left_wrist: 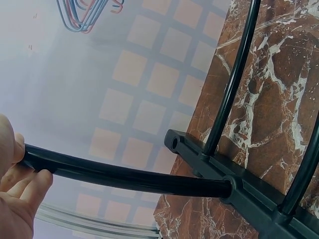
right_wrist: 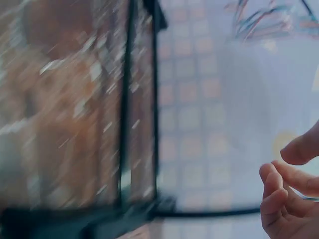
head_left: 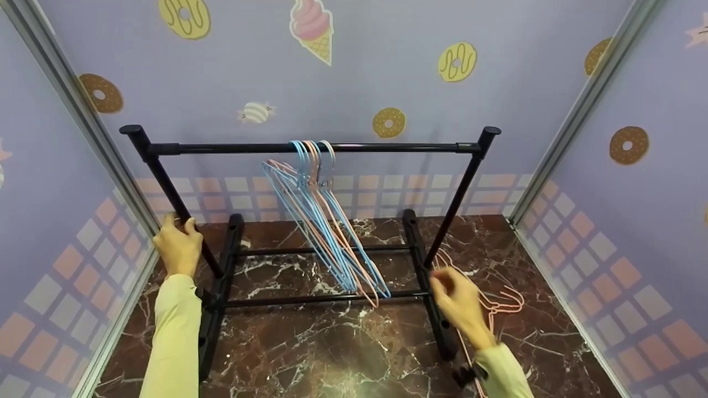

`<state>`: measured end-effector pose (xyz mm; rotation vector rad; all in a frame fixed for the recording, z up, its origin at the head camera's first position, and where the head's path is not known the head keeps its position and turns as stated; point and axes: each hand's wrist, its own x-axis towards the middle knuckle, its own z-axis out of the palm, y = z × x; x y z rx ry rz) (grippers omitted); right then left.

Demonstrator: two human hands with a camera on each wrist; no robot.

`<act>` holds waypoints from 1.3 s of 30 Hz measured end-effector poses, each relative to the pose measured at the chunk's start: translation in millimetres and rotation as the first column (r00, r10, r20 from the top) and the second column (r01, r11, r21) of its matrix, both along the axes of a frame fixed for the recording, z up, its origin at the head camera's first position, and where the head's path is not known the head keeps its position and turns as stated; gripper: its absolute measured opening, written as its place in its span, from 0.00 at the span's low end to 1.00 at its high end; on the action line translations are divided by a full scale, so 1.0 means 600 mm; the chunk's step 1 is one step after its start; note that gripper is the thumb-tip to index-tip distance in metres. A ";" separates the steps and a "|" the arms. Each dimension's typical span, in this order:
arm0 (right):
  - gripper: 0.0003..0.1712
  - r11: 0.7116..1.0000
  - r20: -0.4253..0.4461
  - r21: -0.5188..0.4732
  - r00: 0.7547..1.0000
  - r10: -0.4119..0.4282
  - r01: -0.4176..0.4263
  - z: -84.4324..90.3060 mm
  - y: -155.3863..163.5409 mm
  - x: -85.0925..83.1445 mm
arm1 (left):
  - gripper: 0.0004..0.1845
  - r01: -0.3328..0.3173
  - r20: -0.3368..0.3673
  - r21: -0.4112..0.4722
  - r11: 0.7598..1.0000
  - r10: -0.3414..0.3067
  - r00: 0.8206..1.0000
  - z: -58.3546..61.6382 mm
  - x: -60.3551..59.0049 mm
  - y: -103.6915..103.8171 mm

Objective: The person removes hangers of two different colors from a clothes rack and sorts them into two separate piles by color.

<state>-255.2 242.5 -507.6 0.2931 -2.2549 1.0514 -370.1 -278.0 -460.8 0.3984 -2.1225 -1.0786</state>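
A black garment rack (head_left: 243,148) stands on the floor with several blue and pink wire hangers (head_left: 326,221) hooked over the middle of its top bar. My left hand (head_left: 178,246) grips the rack's left upright post (left_wrist: 124,178), fingers and thumb around it. Low by the foot of the right upright, my right hand (head_left: 456,298) has loosely bent fingers; in the right wrist view a gap shows between thumb and fingertips (right_wrist: 271,186), with nothing held. More pink hangers (head_left: 500,304) lie on the floor beside that hand, partly hidden by it and the rack.
The floor is dark red-brown marble (head_left: 354,354) with white veins. Lilac walls (head_left: 354,88) with printed sweets and tiles stand behind and on both sides. Metal strips (head_left: 586,99) run along the wall corners. Two lower bars (head_left: 326,299) join the rack's feet.
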 end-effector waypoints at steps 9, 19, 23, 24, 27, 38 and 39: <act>0.08 0.973 0.096 -0.054 0.969 0.228 -0.224 0.106 -0.122 -0.067 | 0.13 0.002 0.007 -0.004 1.000 -0.002 1.000 0.002 0.001 -0.007; 0.09 0.963 0.094 0.002 0.959 0.267 -0.268 0.137 -0.179 -0.104 | 0.13 -0.001 0.019 -0.004 1.000 0.001 1.000 -0.001 0.003 -0.003; 0.10 0.958 0.113 0.015 0.953 0.283 -0.286 0.142 -0.189 -0.111 | 0.13 0.004 0.015 0.000 1.000 -0.004 1.000 0.001 0.002 -0.001; 0.10 0.957 0.117 0.019 0.952 0.284 -0.288 0.143 -0.192 -0.113 | 0.13 0.004 0.015 0.001 1.000 -0.004 1.000 0.002 0.001 -0.001; 0.10 0.955 0.134 0.032 0.948 0.289 -0.295 0.146 -0.199 -0.119 | 0.13 0.004 0.014 -0.001 1.000 -0.004 1.000 0.002 0.001 0.000; 0.06 0.951 0.172 0.041 0.940 0.296 -0.307 0.155 -0.217 -0.129 | 0.13 0.025 0.020 0.003 1.000 -0.026 0.999 -0.001 0.003 0.000; 0.05 0.953 0.157 0.055 0.945 0.288 -0.299 0.156 -0.220 -0.129 | 0.13 0.026 0.022 0.005 1.000 -0.026 0.999 -0.001 0.003 -0.001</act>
